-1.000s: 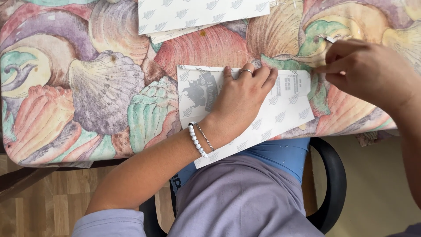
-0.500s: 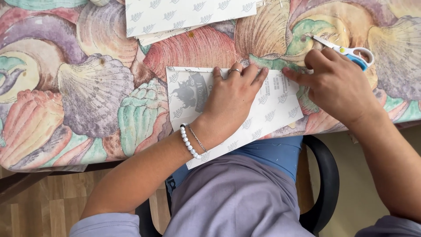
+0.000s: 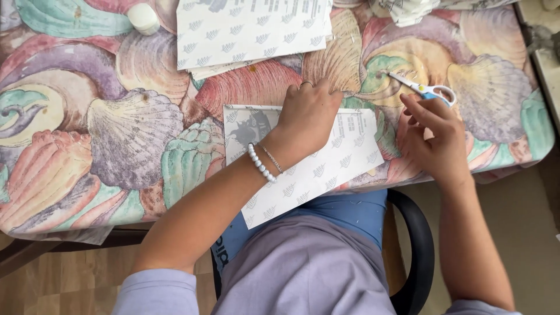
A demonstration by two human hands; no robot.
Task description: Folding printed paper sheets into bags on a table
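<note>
Scissors point(image 3: 424, 89) lie just above the loosely curled right hand point(image 3: 434, 140) — left hand point(image 3: 306, 119) spread flat on paper point(image 3: 326, 169).

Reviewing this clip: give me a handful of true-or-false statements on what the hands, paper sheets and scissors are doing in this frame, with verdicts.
1. The left hand lies flat on the white printed paper sheet at the table edge. True.
2. The right hand grips the small scissors with blue and white handles and is cutting paper. False: the scissors lie on the shell-patterned tablecloth, just beyond the right hand's fingers.
3. A white bead bracelet sits on the left wrist. True.
4. The stack of white sheets lies under the left hand. False: it lies farther up the table, apart from the hand.
</note>
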